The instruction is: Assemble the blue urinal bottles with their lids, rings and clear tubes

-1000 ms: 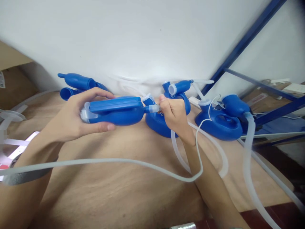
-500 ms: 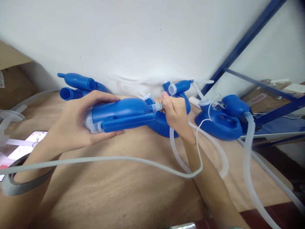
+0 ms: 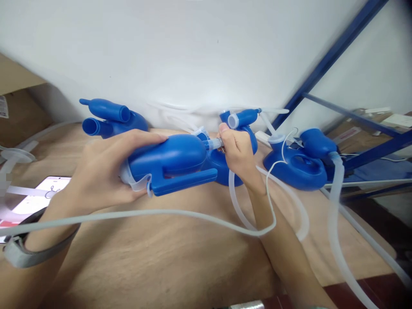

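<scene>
Our left hand [image 3: 96, 167] wraps the capped end of a blue bottle [image 3: 174, 152], thumb along its near side and fingers over the top. Our right hand [image 3: 240, 152] is clenched on a metal clip [image 3: 220, 146] at the translucent sleeve [image 3: 211, 144] on the bottle's other end. We hold the bottle sideways above the tabletop [image 3: 161, 257], its handle [image 3: 183, 182] jutting toward us, the free end just short of our right wrist.

A pale cord [image 3: 177, 213] crosses over our left wrist and right forearm, cutting the working space on our side; between it and our bodies, tabletop runs broadly to the near edge.

Beyond our hands, room is tighter: a middle bottle [image 3: 220, 169] sits right behind the sleeve, a right bottle [image 3: 299, 169] stands near the right edge, and more blue parts [image 3: 116, 122] lie against the wall [image 3: 161, 51]. A phone [image 3: 41, 193] lies by our left forearm.
</scene>
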The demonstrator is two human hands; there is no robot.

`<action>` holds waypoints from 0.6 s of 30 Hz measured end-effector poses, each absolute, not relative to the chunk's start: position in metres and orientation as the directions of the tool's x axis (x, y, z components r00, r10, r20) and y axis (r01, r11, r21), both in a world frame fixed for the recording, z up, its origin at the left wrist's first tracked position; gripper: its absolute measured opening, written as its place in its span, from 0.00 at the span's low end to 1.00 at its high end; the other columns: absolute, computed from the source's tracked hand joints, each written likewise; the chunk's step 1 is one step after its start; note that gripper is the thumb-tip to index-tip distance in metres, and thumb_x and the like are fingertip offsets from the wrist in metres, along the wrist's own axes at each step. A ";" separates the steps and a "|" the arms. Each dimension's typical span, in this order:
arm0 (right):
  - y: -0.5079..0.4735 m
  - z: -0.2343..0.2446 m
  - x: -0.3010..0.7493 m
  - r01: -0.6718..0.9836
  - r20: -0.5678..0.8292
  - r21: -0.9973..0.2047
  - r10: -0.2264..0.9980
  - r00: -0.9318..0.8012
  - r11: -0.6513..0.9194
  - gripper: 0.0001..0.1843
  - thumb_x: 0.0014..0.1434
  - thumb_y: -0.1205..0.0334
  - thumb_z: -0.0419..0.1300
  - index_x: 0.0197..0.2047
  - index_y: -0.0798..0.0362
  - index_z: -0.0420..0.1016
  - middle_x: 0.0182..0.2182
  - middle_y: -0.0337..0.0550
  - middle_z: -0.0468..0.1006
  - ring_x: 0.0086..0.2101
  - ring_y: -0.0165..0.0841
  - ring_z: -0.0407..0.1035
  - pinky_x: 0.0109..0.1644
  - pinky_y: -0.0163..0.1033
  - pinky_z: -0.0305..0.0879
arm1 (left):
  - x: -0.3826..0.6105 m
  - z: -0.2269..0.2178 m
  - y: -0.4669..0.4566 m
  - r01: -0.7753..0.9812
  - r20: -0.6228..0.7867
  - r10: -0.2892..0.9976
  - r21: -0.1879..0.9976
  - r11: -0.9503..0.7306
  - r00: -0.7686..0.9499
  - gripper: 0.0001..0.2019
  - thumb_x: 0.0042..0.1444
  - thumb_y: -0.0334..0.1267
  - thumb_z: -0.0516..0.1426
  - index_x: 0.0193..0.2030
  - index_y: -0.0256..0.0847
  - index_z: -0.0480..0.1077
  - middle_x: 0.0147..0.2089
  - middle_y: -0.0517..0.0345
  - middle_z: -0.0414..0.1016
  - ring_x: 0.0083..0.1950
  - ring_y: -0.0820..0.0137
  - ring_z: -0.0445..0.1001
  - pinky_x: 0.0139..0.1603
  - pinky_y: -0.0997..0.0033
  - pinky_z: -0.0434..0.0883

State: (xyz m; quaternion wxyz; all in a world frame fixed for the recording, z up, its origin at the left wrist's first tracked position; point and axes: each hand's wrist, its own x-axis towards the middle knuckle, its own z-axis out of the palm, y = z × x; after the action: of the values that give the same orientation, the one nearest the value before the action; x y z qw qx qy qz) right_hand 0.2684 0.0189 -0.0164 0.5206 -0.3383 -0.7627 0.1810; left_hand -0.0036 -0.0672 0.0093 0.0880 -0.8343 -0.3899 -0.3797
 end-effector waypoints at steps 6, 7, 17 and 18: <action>0.021 -0.016 0.269 0.305 0.640 -0.666 0.731 -0.237 0.681 0.28 0.77 0.57 0.52 0.21 0.48 0.59 0.19 0.33 0.62 0.21 0.28 0.56 0.31 0.40 0.55 | -0.011 0.004 -0.067 0.682 0.698 0.515 0.052 -0.729 0.497 0.25 0.63 0.46 0.60 0.67 0.47 0.73 0.62 0.51 0.82 0.58 0.59 0.83 0.54 0.68 0.75; 0.021 -0.017 0.269 0.310 0.638 -0.662 0.730 -0.243 0.682 0.28 0.77 0.57 0.52 0.21 0.48 0.59 0.18 0.33 0.63 0.21 0.28 0.56 0.31 0.40 0.55 | -0.012 0.002 -0.066 0.684 0.697 0.512 0.043 -0.729 0.502 0.27 0.63 0.46 0.61 0.68 0.49 0.72 0.63 0.51 0.82 0.58 0.59 0.83 0.54 0.67 0.75; 0.025 -0.017 0.269 0.404 0.598 -0.637 0.751 -0.280 0.657 0.33 0.78 0.45 0.49 0.21 0.48 0.59 0.18 0.35 0.65 0.21 0.29 0.59 0.30 0.41 0.56 | -0.013 -0.005 -0.065 0.673 0.725 0.388 -0.140 -0.726 0.569 0.39 0.64 0.44 0.62 0.80 0.61 0.56 0.68 0.53 0.79 0.57 0.56 0.83 0.49 0.62 0.77; 0.026 -0.017 0.269 0.415 0.595 -0.629 0.751 -0.287 0.657 0.33 0.78 0.45 0.49 0.21 0.48 0.59 0.18 0.35 0.65 0.21 0.29 0.59 0.30 0.41 0.57 | -0.013 -0.006 -0.066 0.669 0.720 0.374 -0.166 -0.725 0.585 0.39 0.64 0.45 0.62 0.81 0.60 0.56 0.69 0.51 0.78 0.58 0.54 0.83 0.50 0.60 0.77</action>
State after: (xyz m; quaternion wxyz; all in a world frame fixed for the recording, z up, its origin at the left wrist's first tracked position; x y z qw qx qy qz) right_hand 0.2694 0.0257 -0.0173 0.4664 -0.3727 -0.7817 0.1801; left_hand -0.0132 -0.0658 -0.0063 0.2154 -0.8637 -0.3019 -0.3413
